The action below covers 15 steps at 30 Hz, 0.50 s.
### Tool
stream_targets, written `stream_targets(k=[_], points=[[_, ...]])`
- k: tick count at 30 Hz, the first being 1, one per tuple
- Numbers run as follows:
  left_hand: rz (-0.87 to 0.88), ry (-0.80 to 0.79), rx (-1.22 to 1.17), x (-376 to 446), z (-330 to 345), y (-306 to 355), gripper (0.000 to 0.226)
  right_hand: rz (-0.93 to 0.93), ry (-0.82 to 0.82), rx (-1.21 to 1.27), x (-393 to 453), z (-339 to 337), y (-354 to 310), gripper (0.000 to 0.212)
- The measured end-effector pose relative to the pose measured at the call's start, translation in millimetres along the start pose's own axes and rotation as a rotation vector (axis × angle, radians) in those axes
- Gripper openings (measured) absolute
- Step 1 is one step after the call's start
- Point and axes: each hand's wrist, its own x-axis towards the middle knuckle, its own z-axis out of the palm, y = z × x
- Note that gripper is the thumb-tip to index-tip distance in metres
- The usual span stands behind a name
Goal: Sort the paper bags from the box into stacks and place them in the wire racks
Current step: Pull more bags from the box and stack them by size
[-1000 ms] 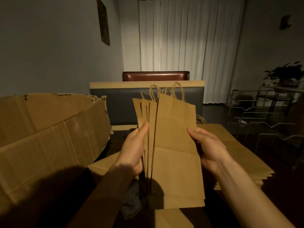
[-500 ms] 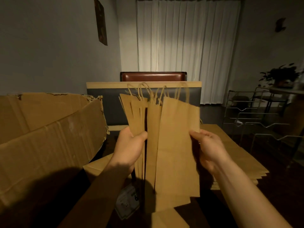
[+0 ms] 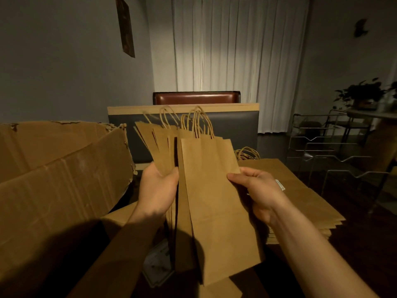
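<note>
I hold a fan of several small brown paper bags [image 3: 210, 190] upright in front of me, twisted handles pointing up. My left hand [image 3: 158, 190] grips the rear bags of the fan, thumb in front. My right hand [image 3: 255, 190] pinches the right edge of the front bag. A big open cardboard box [image 3: 60, 179] stands at my left. A flat stack of larger brown bags [image 3: 300, 190] lies on the dark table to my right. The wire racks [image 3: 335, 155] stand at the far right.
More flat bags [image 3: 120, 216] lie on the table under my hands, next to a small printed label [image 3: 158, 265]. A dark bench back [image 3: 232, 123] with a brown chair [image 3: 195, 97] behind it closes the far side. A potted plant [image 3: 363, 93] sits beyond the racks.
The bags have spread into a wider fan. The front bag has tilted and slid to the right with my right hand, while my left hand has closed round the rear bags.
</note>
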Motion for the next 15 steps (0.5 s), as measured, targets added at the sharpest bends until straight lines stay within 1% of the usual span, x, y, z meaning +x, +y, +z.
stream_targets(k=[4, 9, 11, 13, 15], points=[[-0.034, -0.050, -0.032, 4, -3, -1, 0.021, -0.038, 0.027, -0.006, 0, 2, 3, 0.016], [-0.018, 0.021, -0.014, 8, -6, -10, 0.019, -0.186, 0.146, -0.235, 4, 9, 14, 0.015], [-0.037, 0.024, -0.023, 10, -7, -12, 0.016, -0.223, 0.158, -0.287, 4, 11, 14, 0.011], [-0.108, -0.030, -0.104, 11, -7, -13, 0.019, -0.161, 0.085, -0.250, 4, 9, 10, 0.008], [-0.196, -0.078, -0.234, 13, -7, -15, 0.026, -0.065, -0.030, -0.070, 3, 6, 7, 0.011]])
